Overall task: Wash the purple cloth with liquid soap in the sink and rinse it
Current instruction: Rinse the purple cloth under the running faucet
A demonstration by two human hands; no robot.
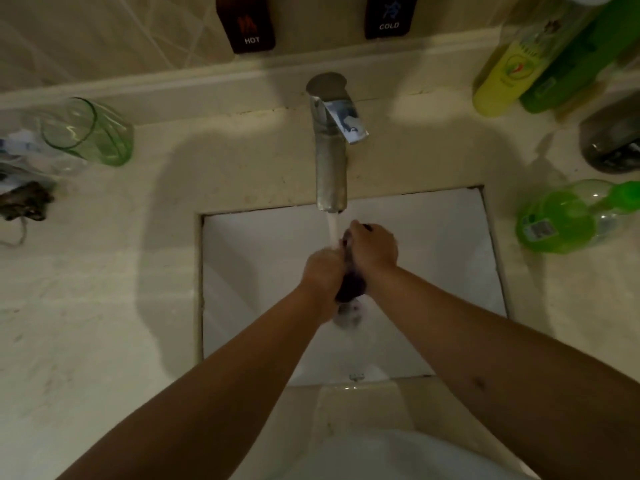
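Note:
The purple cloth (350, 287) is bunched into a dark wad between my two hands over the white sink (433, 237). My left hand (322, 271) grips its left side and my right hand (374, 249) grips its top and right side. Water runs from the chrome tap (330, 157) onto the cloth and my hands. A bottle of green liquid soap (568, 220) lies on its side on the counter right of the sink. Most of the cloth is hidden by my fingers.
A green glass (91, 131) stands on the counter at back left, with small clutter (24, 199) beside it. Yellow and green bottles (519, 64) stand at back right, above a dark metal object (613, 143). HOT and COLD signs (251, 26) hang on the tiled wall.

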